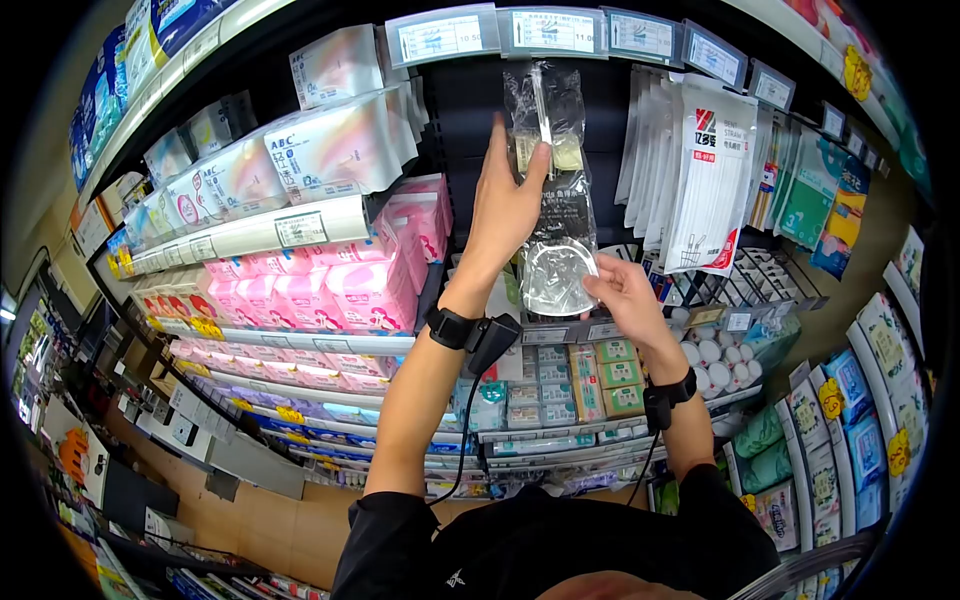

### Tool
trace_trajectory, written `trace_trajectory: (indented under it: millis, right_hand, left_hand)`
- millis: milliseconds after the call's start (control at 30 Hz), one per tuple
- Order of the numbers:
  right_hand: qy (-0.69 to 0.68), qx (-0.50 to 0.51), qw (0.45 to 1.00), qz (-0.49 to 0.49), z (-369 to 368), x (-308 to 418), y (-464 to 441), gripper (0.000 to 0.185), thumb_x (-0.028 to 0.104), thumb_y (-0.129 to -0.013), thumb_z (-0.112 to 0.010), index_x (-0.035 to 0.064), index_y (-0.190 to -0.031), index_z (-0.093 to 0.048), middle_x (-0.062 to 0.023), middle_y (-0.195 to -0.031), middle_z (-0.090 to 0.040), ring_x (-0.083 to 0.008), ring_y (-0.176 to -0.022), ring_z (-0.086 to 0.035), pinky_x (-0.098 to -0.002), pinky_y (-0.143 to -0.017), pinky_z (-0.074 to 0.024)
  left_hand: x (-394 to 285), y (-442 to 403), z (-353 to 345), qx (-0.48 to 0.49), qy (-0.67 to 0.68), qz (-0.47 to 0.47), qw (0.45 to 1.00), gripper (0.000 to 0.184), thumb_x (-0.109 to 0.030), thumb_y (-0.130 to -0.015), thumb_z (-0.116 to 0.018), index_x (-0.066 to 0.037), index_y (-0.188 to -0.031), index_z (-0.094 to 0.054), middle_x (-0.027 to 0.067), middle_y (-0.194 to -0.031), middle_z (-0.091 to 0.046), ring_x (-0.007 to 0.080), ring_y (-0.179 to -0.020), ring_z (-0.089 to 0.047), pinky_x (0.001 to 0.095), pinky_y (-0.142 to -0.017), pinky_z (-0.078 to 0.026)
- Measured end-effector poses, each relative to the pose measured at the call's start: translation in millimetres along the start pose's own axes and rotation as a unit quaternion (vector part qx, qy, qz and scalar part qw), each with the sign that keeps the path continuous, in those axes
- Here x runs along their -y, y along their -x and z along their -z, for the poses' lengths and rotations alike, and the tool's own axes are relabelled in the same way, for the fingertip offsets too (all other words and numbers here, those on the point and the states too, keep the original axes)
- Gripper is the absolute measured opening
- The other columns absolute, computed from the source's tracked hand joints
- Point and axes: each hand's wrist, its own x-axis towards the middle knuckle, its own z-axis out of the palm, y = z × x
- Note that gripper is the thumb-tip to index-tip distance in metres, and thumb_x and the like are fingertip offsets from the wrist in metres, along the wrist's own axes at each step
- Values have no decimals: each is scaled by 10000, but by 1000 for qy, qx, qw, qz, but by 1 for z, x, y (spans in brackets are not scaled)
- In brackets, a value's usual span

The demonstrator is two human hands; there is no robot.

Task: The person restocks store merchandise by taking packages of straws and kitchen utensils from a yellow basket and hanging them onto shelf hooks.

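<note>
A long clear plastic package [562, 210] with a black printed middle and a white ring shape at its lower end hangs upright below the price tags. My left hand [508, 205] is at its upper left edge, with the thumb on the package and the index finger pointing up, apart from the thumb. At the lower right edge my right hand [630, 295] pinches the package near the ring between thumb and fingers. Just right of it hang white straw packs [708, 175].
White ABC packs [330, 145] and pink packs [370, 295] fill the left shelves. Price tags [553, 32] line the rail above. A wire basket [765, 280] and rolls [712, 365] are at the right. Boxed goods [608, 375] stand below my hands.
</note>
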Motion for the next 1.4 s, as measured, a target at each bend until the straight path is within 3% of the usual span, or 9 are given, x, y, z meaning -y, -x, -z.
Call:
trace_trajectory:
  millis: [100, 167, 600, 767, 933, 967, 1100, 1167, 1400]
  right_hand:
    - [10, 0, 1000, -7, 4, 1, -17, 275, 37, -1001, -541, -78, -1244, -600, -98, -969, -729, -120, -765, -667, -284, -696, -570]
    - [-1, -13, 999, -29, 2, 3, -27, 268, 37, -998, -536, -74, -1231, -606, -99, -972, -732, -126, -779, -676, -286, -717, -574]
    - [122, -5, 990, -67, 14, -28, -72, 270, 8, -998, -535, -81, -1253, -538, -135, -1129, -676, -193, -951, -689, -336, -786, -636]
    - [235, -17, 971, -51, 22, -39, -80, 337, 2, -965, -585, -84, -1276, -488, -173, -1169, -669, -207, -982, -693, -312, -789, -627]
    - [396, 5, 917, -57, 31, -32, -96, 339, 51, -851, -706, -61, -1098, -504, -211, -824, -727, -328, -803, -750, -410, -764, -574]
    - [420, 10, 905, -68, 34, -33, -104, 333, 52, -862, -712, -80, -1099, -520, -201, -844, -730, -265, -743, -755, -360, -658, -591]
    - [462, 49, 878, -117, 36, -35, -134, 304, 61, -817, -753, -82, -1018, -575, -195, -819, -728, -268, -639, -725, -365, -616, -578]
    - [541, 79, 836, -44, 44, -57, -154, 231, 63, -790, -774, -66, -928, -641, -188, -736, -715, -268, -621, -723, -363, -606, -571]
    - [489, 10, 871, -49, 41, -60, -172, 215, 59, -801, -770, -84, -901, -644, -198, -728, -713, -283, -643, -735, -376, -644, -580]
  left_hand:
    - [0, 5, 1, -6, -6, 32, 999, 908, -469, -1033, -505, 140, -1544, -69, 387, -1575, -221, 420, -1488, -287, 394, -1202, -271]
    - [-2, 9, 5, 8, -3, 32, 999, 921, -518, -1039, -446, 145, -1543, -53, 389, -1584, -192, 432, -1490, -271, 386, -1209, -257]
    - [-29, 70, 29, 80, -91, 49, 991, 826, -540, -1034, -428, 56, -1565, -217, 319, -1625, -186, 456, -1507, -204, 479, -1226, -113]
    - [-30, 101, 40, 72, -95, 85, 989, 723, -490, -1061, -434, 32, -1545, -308, 294, -1624, -226, 372, -1518, -244, 409, -1217, -223]
    - [-25, 122, 47, 38, -46, 81, 995, 678, -478, -1052, -448, 19, -1508, -388, 282, -1622, -249, 411, -1508, -257, 457, -1214, -191]
    - [-26, 125, 48, 32, -55, 82, 995, 667, -473, -1056, -443, 22, -1502, -398, 281, -1620, -255, 408, -1509, -256, 454, -1214, -193]
    - [-32, 136, 50, 39, -61, 93, 993, 621, -486, -1062, -422, -24, -1476, -450, 270, -1621, -264, 384, -1523, -235, 487, -1218, -151]
    - [-31, 140, 49, 40, -56, 95, 993, 611, -487, -1062, -423, -37, -1472, -459, 269, -1622, -265, 384, -1523, -236, 492, -1218, -145]
    - [-35, 154, 57, 46, -61, 103, 992, 603, -494, -1061, -425, -37, -1449, -489, 272, -1627, -246, 388, -1526, -224, 463, -1220, -168]
